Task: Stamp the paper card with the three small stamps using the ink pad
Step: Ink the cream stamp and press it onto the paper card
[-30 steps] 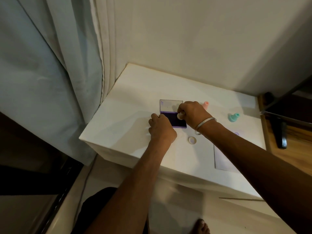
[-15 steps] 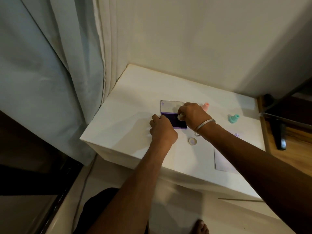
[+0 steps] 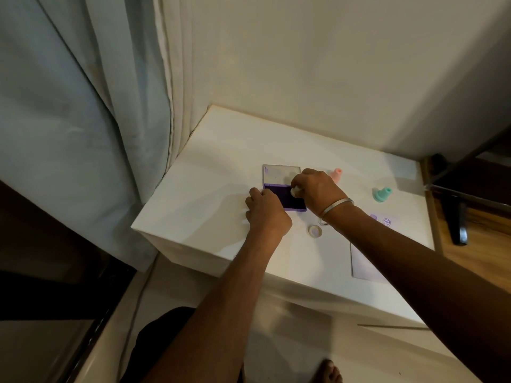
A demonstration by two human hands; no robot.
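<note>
A purple ink pad (image 3: pixel 287 199) lies open on the white table (image 3: pixel 210 189), its clear lid (image 3: pixel 280 174) folded back. My right hand (image 3: pixel 318 189) grips a small pale stamp (image 3: pixel 294 191) over the dark pad. My left hand (image 3: pixel 266 212) rests at the pad's near left corner, fingers curled against it. A pink stamp (image 3: pixel 336 174) stands just behind my right hand and a teal stamp (image 3: pixel 382 194) farther right. The paper card (image 3: pixel 365 268) lies under my right forearm, with purple prints (image 3: pixel 386 222) at its far end.
A small round clear cap (image 3: pixel 315 231) sits on the table near my right wrist. A curtain (image 3: pixel 83 106) hangs at the left and a wall stands behind. A dark object (image 3: pixel 456 219) lies on the wooden floor to the right.
Both hands stay at the ink pad; the right hand with the stamp has barely shifted on the pad.
</note>
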